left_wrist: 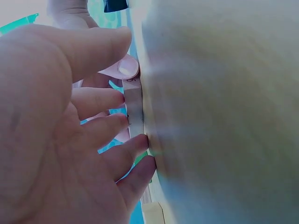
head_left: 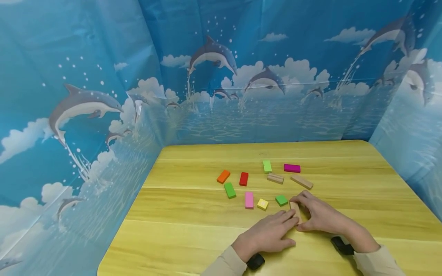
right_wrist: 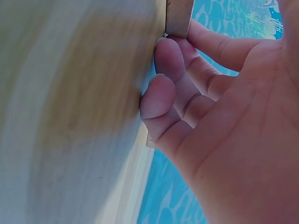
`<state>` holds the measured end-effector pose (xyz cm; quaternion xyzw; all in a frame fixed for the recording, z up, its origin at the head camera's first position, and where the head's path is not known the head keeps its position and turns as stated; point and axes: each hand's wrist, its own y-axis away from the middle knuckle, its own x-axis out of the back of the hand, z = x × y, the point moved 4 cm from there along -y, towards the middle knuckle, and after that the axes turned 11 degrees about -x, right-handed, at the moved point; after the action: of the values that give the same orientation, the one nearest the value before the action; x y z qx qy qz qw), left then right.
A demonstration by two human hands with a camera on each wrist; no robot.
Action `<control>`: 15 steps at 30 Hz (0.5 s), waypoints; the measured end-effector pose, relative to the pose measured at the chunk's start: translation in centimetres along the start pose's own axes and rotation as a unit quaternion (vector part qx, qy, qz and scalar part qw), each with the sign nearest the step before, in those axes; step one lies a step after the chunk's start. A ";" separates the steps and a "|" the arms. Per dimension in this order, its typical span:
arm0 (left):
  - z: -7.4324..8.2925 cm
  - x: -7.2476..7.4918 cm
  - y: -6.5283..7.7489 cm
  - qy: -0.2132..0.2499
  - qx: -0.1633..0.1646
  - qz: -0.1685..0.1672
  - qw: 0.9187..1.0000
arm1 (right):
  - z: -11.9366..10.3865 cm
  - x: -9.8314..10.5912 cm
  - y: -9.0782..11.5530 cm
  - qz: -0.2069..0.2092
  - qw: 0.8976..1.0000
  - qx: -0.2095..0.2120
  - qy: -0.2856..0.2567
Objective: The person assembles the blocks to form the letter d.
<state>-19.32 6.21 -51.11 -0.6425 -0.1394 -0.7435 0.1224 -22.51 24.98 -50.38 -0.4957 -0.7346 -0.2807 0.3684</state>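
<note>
A natural wood block [head_left: 294, 208] lies on the yellow table [head_left: 165, 230], between the two hands. My right hand [head_left: 322, 215] pinches it by its ends, thumb at the near end and fingertips at the far one. Stretched out from the other side, my left hand [head_left: 271, 233] has its fingertips right at the block's side. In the left wrist view, small dark marks show on the edge of the wood block [left_wrist: 134, 102]. The right wrist view shows only one end of the wood block [right_wrist: 179, 18], by the fingers. A small green block [head_left: 281, 200] sits just beyond the fingertips.
Several blocks lie scattered farther off: yellow [head_left: 263, 204], pink [head_left: 249, 200], green [head_left: 230, 190], orange [head_left: 223, 176], red [head_left: 243, 179], light green [head_left: 267, 166] and magenta [head_left: 292, 168]. Two more wooden ones [head_left: 302, 181] are among them. A dolphin-print curtain [head_left: 221, 115] surrounds the table.
</note>
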 end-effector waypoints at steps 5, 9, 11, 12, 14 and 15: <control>-0.1 0.0 0.3 0.007 0.001 -0.001 1.000 | -0.1 -0.3 0.0 0.003 1.000 0.000 0.000; -0.2 -0.2 0.4 0.018 0.003 0.001 1.000 | 0.0 -0.4 0.1 -0.021 1.000 -0.008 -0.014; -0.2 -0.1 0.4 0.027 0.004 0.006 1.000 | 0.2 0.0 0.3 -0.046 0.998 -0.019 -0.040; -0.3 0.0 0.3 0.032 0.005 0.010 0.999 | 0.3 0.3 0.4 -0.058 0.996 -0.025 -0.056; -0.3 0.2 0.3 0.038 0.006 0.017 0.999 | 0.5 1.0 0.6 -0.075 0.993 -0.032 -0.084; -0.4 0.3 0.2 0.041 0.008 0.019 0.999 | 0.7 1.3 0.6 -0.079 0.992 -0.034 -0.091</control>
<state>-19.61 5.84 -50.86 -0.6134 -0.1279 -0.7653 0.1472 -22.39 26.40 -49.65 -0.4719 -0.7920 -0.2877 0.2594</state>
